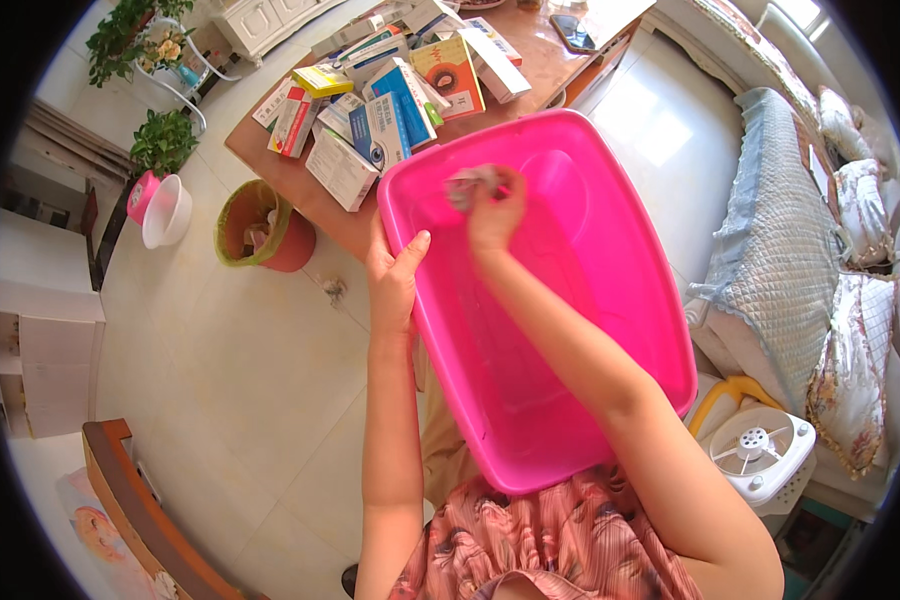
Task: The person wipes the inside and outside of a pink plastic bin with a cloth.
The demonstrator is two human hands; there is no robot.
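Observation:
A large pink plastic bin (540,315) is tilted in front of me, its near end against my patterned top and its far end by the table edge. My left hand (397,274) grips its left rim, thumb over the edge. Inside, near the far end, my right hand (497,210) holds a crumpled greyish cloth or wipe (471,187), blurred, against or close to the inner wall. Beyond the bin, many cardboard medicine boxes (381,131) lie heaped on the wooden table (330,217).
A bin with a yellow-green liner (251,255) stands on the floor left of the table. A phone (573,34) lies on the table's far right. At right are a quilt-covered sofa (772,247) and a white fan (757,454). A wooden chair back or rail (131,495) is at lower left.

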